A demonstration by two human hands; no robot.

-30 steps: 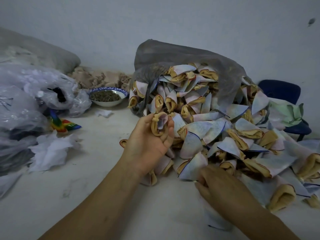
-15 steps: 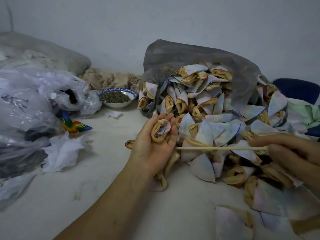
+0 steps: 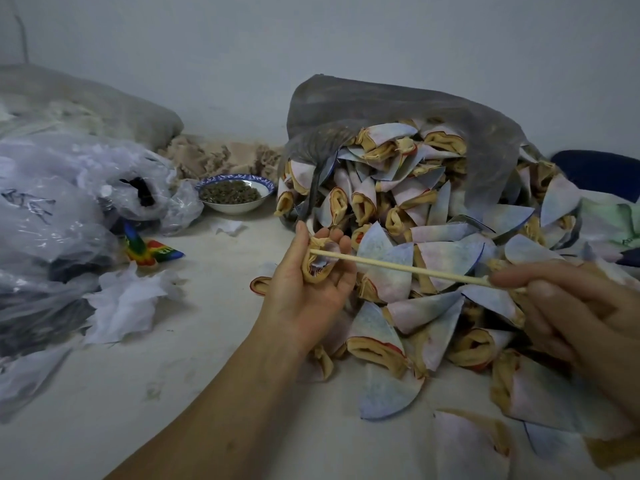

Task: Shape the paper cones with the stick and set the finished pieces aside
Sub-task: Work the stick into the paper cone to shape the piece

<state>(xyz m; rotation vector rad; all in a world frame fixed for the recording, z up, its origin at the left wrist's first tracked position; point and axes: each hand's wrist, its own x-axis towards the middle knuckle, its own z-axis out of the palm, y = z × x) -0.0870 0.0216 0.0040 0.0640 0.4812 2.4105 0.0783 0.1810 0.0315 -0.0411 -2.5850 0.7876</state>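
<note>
My left hand (image 3: 304, 292) holds a small paper cone (image 3: 318, 266) with a tan rim, its mouth turned toward me, fingers curled round it. My right hand (image 3: 575, 313) pinches one end of a thin pale wooden stick (image 3: 398, 266). The stick lies almost level, and its far tip reaches into the mouth of the held cone. Behind and below both hands spreads a big heap of paper cones (image 3: 433, 244), pale blue and pink with tan rolled edges, spilling out of a grey plastic bag (image 3: 381, 109).
A blue-rimmed bowl (image 3: 233, 192) of dark bits sits at the back by the wall. Clear plastic bags (image 3: 69, 202), crumpled white paper (image 3: 128, 303) and a rainbow-coloured piece (image 3: 149, 249) lie to the left. A dark blue chair (image 3: 599, 169) stands at far right.
My right hand came up from the pile with the stick and brought its tip from below my left hand into the mouth of the held cone. The left hand stayed nearly still.
</note>
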